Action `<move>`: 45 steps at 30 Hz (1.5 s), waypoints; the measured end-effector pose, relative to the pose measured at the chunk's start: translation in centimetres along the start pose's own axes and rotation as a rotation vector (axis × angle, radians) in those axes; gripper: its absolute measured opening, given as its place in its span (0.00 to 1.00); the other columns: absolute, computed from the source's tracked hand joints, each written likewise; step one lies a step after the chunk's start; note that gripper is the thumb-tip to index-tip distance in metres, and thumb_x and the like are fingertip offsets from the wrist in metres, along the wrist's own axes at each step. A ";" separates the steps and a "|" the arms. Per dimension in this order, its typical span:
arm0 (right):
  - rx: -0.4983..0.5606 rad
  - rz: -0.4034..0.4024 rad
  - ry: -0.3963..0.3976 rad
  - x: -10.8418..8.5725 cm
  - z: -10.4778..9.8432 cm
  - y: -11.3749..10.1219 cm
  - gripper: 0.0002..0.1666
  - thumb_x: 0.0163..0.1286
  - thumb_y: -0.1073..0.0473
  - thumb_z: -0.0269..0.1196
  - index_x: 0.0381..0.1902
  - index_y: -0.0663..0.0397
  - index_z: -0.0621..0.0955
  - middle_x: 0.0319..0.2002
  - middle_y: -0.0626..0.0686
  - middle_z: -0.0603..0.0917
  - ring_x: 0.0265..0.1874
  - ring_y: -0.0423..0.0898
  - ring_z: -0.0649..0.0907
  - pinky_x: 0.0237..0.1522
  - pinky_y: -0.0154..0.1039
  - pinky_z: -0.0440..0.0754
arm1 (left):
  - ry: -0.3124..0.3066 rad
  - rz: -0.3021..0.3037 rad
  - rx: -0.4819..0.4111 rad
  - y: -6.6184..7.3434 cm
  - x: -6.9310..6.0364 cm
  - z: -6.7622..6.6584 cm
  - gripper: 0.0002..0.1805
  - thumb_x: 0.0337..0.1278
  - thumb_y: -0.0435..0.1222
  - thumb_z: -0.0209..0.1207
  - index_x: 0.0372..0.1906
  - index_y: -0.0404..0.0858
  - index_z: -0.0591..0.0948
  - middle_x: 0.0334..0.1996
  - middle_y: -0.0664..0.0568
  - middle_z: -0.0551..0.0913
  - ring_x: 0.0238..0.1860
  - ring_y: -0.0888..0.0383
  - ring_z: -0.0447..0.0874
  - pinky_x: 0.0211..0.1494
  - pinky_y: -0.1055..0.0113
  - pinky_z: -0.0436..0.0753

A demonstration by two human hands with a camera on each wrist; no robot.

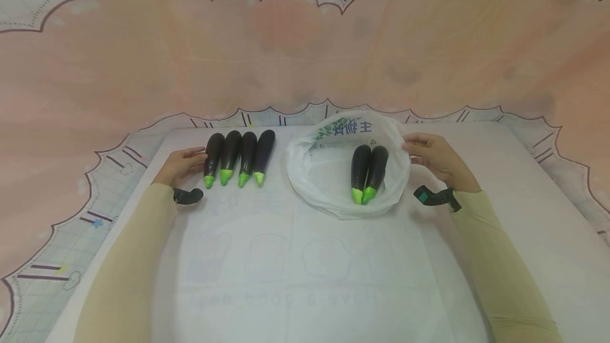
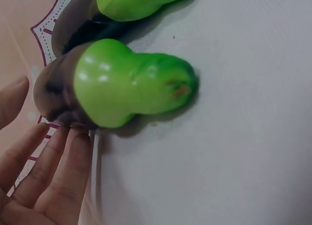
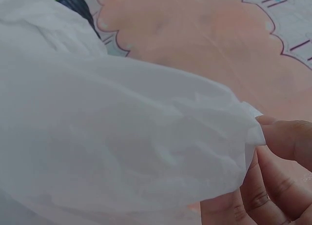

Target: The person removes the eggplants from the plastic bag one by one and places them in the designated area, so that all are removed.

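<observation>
Several dark eggplants with green stem ends lie side by side at the left of the table. My left hand (image 1: 182,165) is beside the leftmost eggplant (image 1: 214,160), its fairly straight fingertips touching or almost touching its side. In the left wrist view that eggplant (image 2: 117,83) shows its bright green end toward the camera, with the fingers (image 2: 66,183) below it and the thumb apart. A white plastic bag (image 1: 305,173) lies with its mouth spread, and two more eggplants (image 1: 369,173) rest inside. At its right rim, my right hand (image 3: 278,171) pinches the bag's edge between thumb and fingers.
A white cloth with faint printing covers the table (image 1: 286,290). Behind it hangs a peach-coloured curtain (image 1: 286,57) with a scalloped white border. Dark wrist-worn devices (image 1: 188,196) sit at both wrists.
</observation>
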State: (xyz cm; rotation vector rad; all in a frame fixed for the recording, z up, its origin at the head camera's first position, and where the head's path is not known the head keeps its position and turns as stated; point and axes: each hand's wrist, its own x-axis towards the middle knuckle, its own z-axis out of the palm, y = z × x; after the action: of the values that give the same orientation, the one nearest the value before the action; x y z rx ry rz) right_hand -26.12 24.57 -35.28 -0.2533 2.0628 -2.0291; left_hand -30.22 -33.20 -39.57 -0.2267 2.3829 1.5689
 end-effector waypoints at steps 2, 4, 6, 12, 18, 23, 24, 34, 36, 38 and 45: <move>0.000 0.001 0.001 0.0 -0.1 0.1 0.11 0.68 0.65 0.58 0.36 0.42 0.83 0.35 0.39 0.85 0.34 0.35 0.83 0.36 0.28 0.84 | 0.003 -0.003 0.003 -0.1 0.0 0.0 0.37 0.66 0.43 0.53 0.73 0.35 0.52 0.71 0.38 0.57 0.36 0.79 0.74 0.72 0.60 0.67; -0.001 0.003 0.003 0.1 -0.1 0.2 0.11 0.68 0.65 0.58 0.36 0.42 0.82 0.35 0.39 0.85 0.34 0.35 0.83 0.35 0.28 0.84 | 0.005 -0.007 0.008 -0.1 -0.1 -0.1 0.37 0.66 0.42 0.53 0.73 0.35 0.52 0.71 0.38 0.58 0.36 0.80 0.74 0.71 0.62 0.68; -0.003 0.005 0.005 0.1 -0.2 0.2 0.11 0.68 0.65 0.58 0.36 0.42 0.82 0.35 0.39 0.85 0.34 0.35 0.83 0.35 0.28 0.84 | 0.004 -0.003 0.005 -0.1 -0.2 0.0 0.37 0.66 0.41 0.53 0.73 0.34 0.52 0.71 0.37 0.58 0.35 0.81 0.74 0.70 0.64 0.70; -0.001 0.008 0.006 0.2 -0.4 0.3 0.11 0.68 0.65 0.58 0.36 0.42 0.83 0.35 0.39 0.85 0.34 0.35 0.83 0.36 0.28 0.84 | 0.027 -0.006 -0.038 0.1 -0.3 0.3 0.36 0.65 0.37 0.53 0.73 0.35 0.52 0.71 0.37 0.59 0.42 0.76 0.77 0.67 0.68 0.72; -0.016 0.010 0.004 0.2 -0.4 0.3 0.09 0.68 0.63 0.58 0.36 0.42 0.82 0.36 0.39 0.84 0.34 0.35 0.83 0.36 0.28 0.84 | 0.075 0.009 -0.007 0.1 0.1 0.6 0.35 0.64 0.38 0.55 0.72 0.35 0.55 0.70 0.39 0.60 0.59 0.61 0.75 0.62 0.73 0.76; -0.038 0.011 0.007 0.2 -0.3 0.2 0.08 0.68 0.62 0.59 0.37 0.41 0.82 0.37 0.38 0.84 0.35 0.35 0.83 0.37 0.28 0.84 | 0.079 0.041 -0.083 0.1 0.4 0.7 0.34 0.64 0.34 0.55 0.71 0.32 0.56 0.69 0.36 0.60 0.37 0.80 0.76 0.48 0.84 0.80; -0.043 0.012 0.008 0.1 -0.3 0.2 0.08 0.68 0.62 0.59 0.37 0.41 0.82 0.37 0.38 0.84 0.35 0.35 0.83 0.37 0.28 0.84 | 0.079 0.044 -0.088 0.1 0.4 0.7 0.34 0.63 0.33 0.55 0.71 0.31 0.56 0.69 0.35 0.60 0.35 0.81 0.75 0.47 0.84 0.80; -0.080 0.001 0.011 0.0 -0.2 0.2 0.08 0.68 0.63 0.59 0.37 0.41 0.81 0.36 0.37 0.84 0.35 0.34 0.82 0.38 0.27 0.84 | 0.091 0.010 -0.037 -0.2 0.0 0.6 0.34 0.65 0.36 0.54 0.72 0.34 0.55 0.69 0.38 0.61 0.40 0.76 0.75 0.57 0.77 0.79; -0.107 0.003 0.009 0.0 -0.2 0.3 0.08 0.68 0.62 0.59 0.38 0.40 0.81 0.37 0.36 0.83 0.36 0.34 0.82 0.39 0.26 0.83 | 0.088 0.011 -0.039 -0.2 -0.1 0.6 0.34 0.65 0.36 0.54 0.72 0.34 0.55 0.69 0.38 0.61 0.40 0.76 0.75 0.59 0.75 0.78; -0.116 0.006 0.007 0.0 -0.2 0.3 0.08 0.68 0.61 0.59 0.38 0.40 0.81 0.37 0.36 0.83 0.37 0.34 0.82 0.39 0.26 0.83 | 0.088 0.013 -0.050 -0.3 -0.2 0.5 0.34 0.66 0.36 0.53 0.72 0.33 0.54 0.69 0.37 0.61 0.39 0.77 0.75 0.60 0.74 0.77; -0.103 0.006 0.004 0.0 -0.2 0.3 0.07 0.67 0.61 0.59 0.38 0.41 0.81 0.37 0.37 0.83 0.36 0.34 0.82 0.39 0.26 0.83 | 0.087 0.009 -0.074 -0.2 -0.6 0.5 0.34 0.66 0.35 0.52 0.72 0.33 0.53 0.70 0.36 0.59 0.44 0.74 0.74 0.67 0.67 0.72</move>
State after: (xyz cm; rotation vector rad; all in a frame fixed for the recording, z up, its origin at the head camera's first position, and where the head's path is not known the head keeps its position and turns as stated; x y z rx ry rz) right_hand -26.15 24.79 -35.59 -0.2616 2.1707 -1.9240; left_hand -29.48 -32.85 -39.76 -0.3056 2.3962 1.6855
